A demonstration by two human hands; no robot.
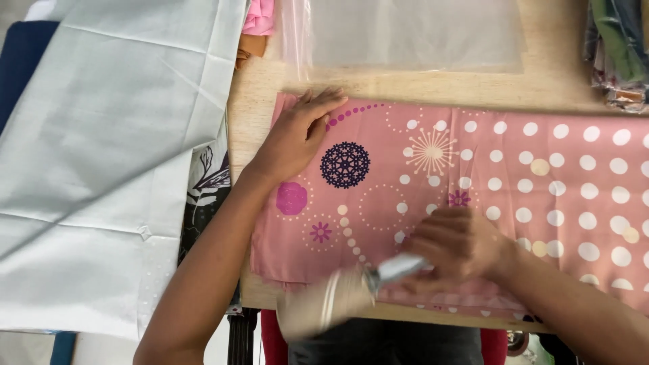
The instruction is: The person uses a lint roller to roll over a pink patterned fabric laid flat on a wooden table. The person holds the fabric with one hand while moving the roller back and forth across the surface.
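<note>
A pink cloth (527, 169) with white dots and purple flower prints lies folded on a wooden table (253, 88). My left hand (297, 135) rests flat on the cloth's far left corner, fingers together. My right hand (460, 247) is closed around the grey handle of a tool (351, 294) near the cloth's front edge. The tool's pale wide head is blurred by motion and sticks out over the table's front edge.
A pale green sheet (108, 162) is spread to the left of the table. Clear plastic bags (405, 34) lie at the table's far side. Stacked folded fabrics (618, 51) sit at the far right corner. A black-and-white patterned cloth (206, 189) hangs by the table's left edge.
</note>
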